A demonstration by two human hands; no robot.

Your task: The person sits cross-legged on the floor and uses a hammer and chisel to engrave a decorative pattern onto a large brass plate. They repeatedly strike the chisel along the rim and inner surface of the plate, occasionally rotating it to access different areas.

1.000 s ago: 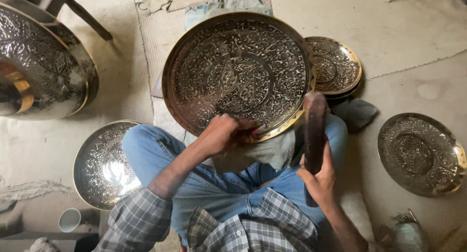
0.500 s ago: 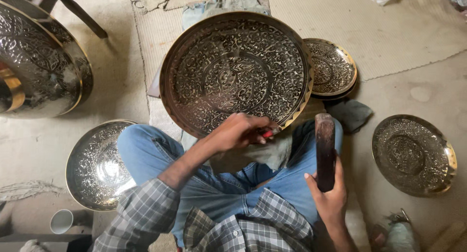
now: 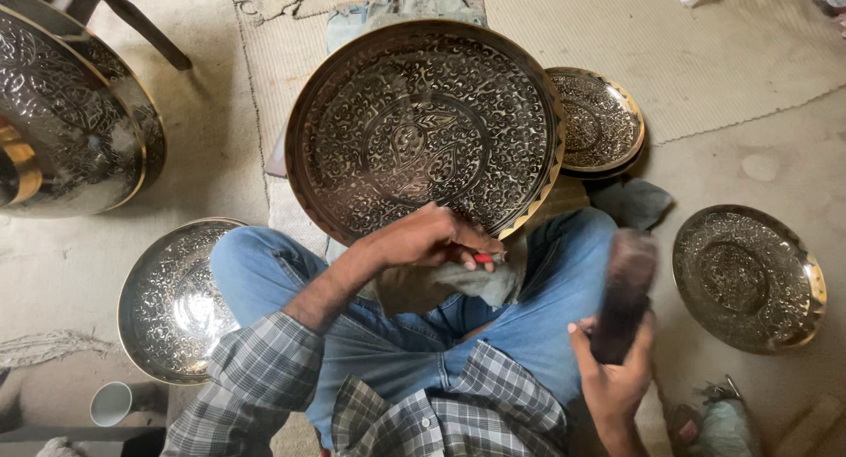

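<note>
A large round engraved metal tray [image 3: 423, 126] rests tilted on my lap, its patterned face up. My left hand [image 3: 423, 238] sits at the tray's near rim, fingers closed on a small tool with a red handle [image 3: 483, 258], over a grey cloth [image 3: 441, 285] on my legs. My right hand [image 3: 617, 378] grips a dark wooden mallet [image 3: 624, 291], held upright and blurred, to the right of my knee and apart from the tray.
Engraved plates lie around me: one behind the tray's right rim [image 3: 599, 122], one on the right floor [image 3: 749, 276], one by my left knee [image 3: 172, 303], a big one at the upper left [image 3: 70, 113]. A white cup [image 3: 110, 402] stands at the lower left.
My left hand slid right along the tray's near rim with the red-handled tool. The right hand and mallet moved right, away from the tray, and lower.
</note>
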